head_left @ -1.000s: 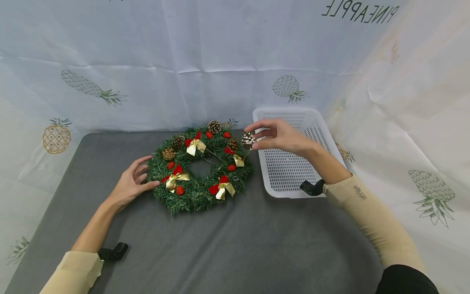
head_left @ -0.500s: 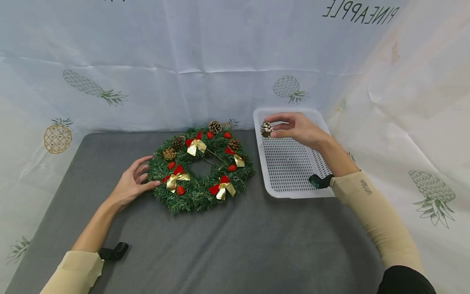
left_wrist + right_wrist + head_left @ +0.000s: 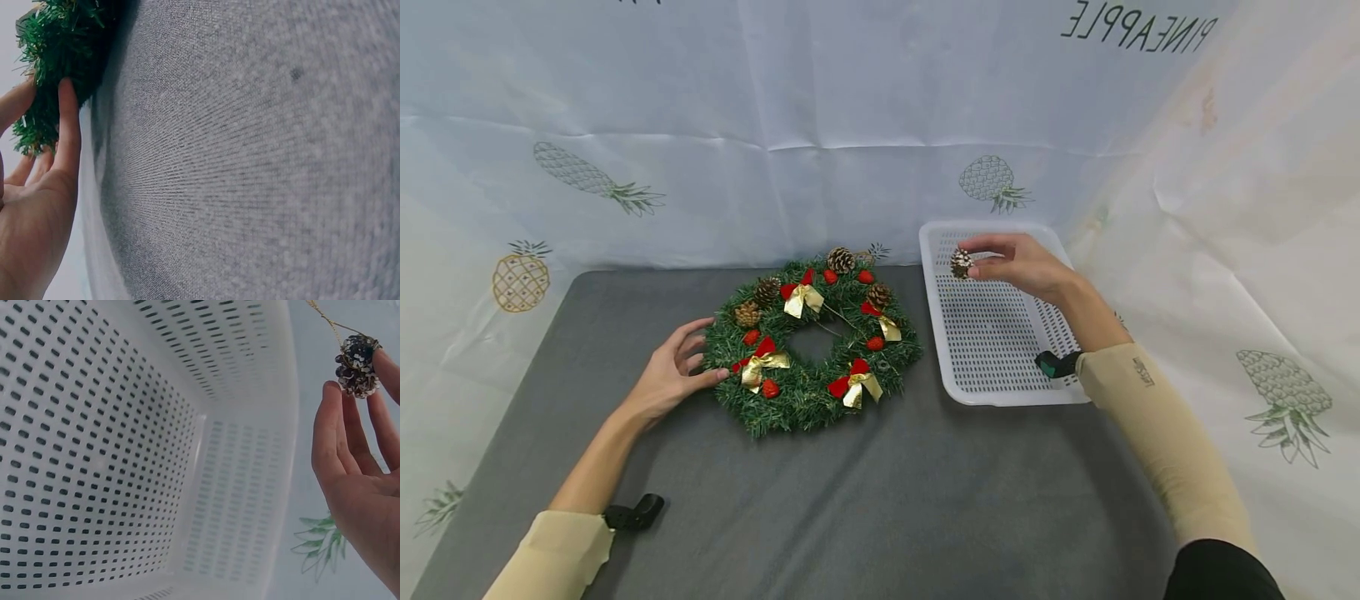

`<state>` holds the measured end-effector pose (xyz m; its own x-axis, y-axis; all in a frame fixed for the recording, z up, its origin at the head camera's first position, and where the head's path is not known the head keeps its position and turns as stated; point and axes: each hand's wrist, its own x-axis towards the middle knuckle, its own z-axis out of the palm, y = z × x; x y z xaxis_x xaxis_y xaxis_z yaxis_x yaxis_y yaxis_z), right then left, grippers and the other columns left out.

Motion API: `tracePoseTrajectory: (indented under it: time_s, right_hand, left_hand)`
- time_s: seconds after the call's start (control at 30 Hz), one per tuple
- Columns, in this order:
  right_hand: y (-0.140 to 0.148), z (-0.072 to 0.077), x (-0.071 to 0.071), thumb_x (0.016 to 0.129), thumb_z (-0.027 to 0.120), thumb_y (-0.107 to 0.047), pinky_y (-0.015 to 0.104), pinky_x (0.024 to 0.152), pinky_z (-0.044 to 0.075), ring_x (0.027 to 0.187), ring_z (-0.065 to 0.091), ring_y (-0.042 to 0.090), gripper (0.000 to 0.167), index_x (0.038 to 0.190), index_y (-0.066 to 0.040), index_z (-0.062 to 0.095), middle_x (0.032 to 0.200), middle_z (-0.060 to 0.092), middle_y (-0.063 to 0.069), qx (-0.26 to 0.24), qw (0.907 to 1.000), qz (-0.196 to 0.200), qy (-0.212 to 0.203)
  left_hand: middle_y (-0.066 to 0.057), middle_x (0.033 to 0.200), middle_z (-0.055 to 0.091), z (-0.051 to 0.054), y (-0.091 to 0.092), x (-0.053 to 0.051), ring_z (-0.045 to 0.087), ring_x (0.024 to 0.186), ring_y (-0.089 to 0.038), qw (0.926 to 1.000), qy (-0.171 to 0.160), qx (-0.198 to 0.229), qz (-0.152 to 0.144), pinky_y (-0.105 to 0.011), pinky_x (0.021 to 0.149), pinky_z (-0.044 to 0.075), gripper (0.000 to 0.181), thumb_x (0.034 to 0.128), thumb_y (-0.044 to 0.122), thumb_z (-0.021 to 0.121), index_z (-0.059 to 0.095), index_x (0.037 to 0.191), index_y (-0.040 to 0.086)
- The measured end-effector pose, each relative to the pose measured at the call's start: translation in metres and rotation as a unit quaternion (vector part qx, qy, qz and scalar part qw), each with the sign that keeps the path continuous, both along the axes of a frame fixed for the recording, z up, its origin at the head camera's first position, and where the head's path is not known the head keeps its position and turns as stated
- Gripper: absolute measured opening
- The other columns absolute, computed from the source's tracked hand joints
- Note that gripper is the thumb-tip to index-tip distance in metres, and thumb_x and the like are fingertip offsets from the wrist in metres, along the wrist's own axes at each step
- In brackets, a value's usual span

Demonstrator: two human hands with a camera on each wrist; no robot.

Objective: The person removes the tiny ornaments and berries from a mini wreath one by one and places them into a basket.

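Pinecone, white-tipped, sits in a pinch between thumb and fingertips of right hand; gap just cone-wide, other fingers loosely bent, palm not closed. Tip hold probably because cone is small and knobbly, and it leaves the gold wire free and uncrushed. Head view puts the cone over the far left part of white basket; wrist view shows it apart from the wall, exact height can't tell. Left hand has thumb and fingers wide apart, bent round the left edge of wreath, light touch, likely to steady it without flattening the greenery; real pressure can't tell. Wreath lies flat on grey cloth, just left of basket, bows facing up, presumably so both stay within reach.
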<state>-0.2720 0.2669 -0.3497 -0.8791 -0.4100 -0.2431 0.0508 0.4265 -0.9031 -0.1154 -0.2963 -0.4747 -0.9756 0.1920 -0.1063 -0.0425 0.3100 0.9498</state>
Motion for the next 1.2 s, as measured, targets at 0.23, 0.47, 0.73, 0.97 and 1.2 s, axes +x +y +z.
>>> tracePoseTrajectory:
  time_s: [0.23, 0.47, 0.73, 0.97, 1.2]
  right_hand:
    - [0.007, -0.015, -0.011, 0.102, 0.077, -0.013, 0.024, 0.105, 0.056, 0.121, 0.072, 0.014, 0.056, 0.155, -0.010, 0.058, 0.150, 0.063, 0.006, -0.001, 0.9997, -0.007, -0.023]
    - [0.018, -0.031, -0.023, 0.105, 0.074, -0.012, 0.020, 0.103, 0.059, 0.116, 0.071, 0.007, 0.059, 0.159, -0.007, 0.053, 0.164, 0.050, 0.013, 0.005, 0.9992, -0.020, -0.033]
    - [0.032, -0.039, -0.028, 0.103, 0.077, -0.015, 0.044, 0.125, 0.050, 0.119, 0.070, 0.006, 0.062, 0.160, -0.011, 0.053, 0.161, 0.050, 0.008, 0.014, 0.9978, -0.032, -0.055]
    - [0.042, -0.045, -0.027, 0.104, 0.075, -0.019, 0.023, 0.106, 0.055, 0.121, 0.067, 0.004, 0.059, 0.159, -0.012, 0.054, 0.163, 0.051, 0.007, 0.046, 0.9976, -0.007, -0.051]
    - [0.058, -0.054, -0.027, 0.104, 0.075, -0.023, 0.047, 0.124, 0.045, 0.137, 0.057, 0.016, 0.059, 0.159, -0.014, 0.055, 0.166, 0.050, 0.008, 0.104, 0.9937, 0.007, -0.041]
  left_hand:
    - [-0.029, 0.181, 0.011, 0.001, 0.000, 0.000, 0.012, 0.163, -0.062, 1.0000, -0.001, 0.002, 0.001, -0.081, 0.126, 0.022, 0.097, 0.0989, 0.007, 0.080, 0.021, 0.175, 0.021]
    - [-0.030, 0.181, 0.010, 0.002, -0.002, 0.002, 0.013, 0.162, -0.065, 1.0000, -0.003, -0.002, -0.002, -0.082, 0.124, 0.023, 0.097, 0.0999, 0.008, 0.079, 0.020, 0.175, 0.021]
    - [-0.029, 0.181, 0.012, 0.000, -0.001, 0.001, 0.013, 0.163, -0.064, 1.0000, 0.001, -0.003, -0.002, -0.081, 0.125, 0.023, 0.097, 0.0992, 0.008, 0.080, 0.021, 0.175, 0.020]
    - [-0.029, 0.181, 0.012, 0.000, 0.000, 0.000, 0.011, 0.163, -0.063, 1.0000, 0.006, 0.002, -0.001, -0.081, 0.125, 0.022, 0.096, 0.0986, 0.007, 0.080, 0.022, 0.174, 0.018]
    - [-0.029, 0.181, 0.012, 0.000, 0.000, 0.000, 0.010, 0.164, -0.062, 1.0000, 0.008, 0.002, 0.000, -0.081, 0.126, 0.021, 0.096, 0.0987, 0.006, 0.080, 0.023, 0.174, 0.018]
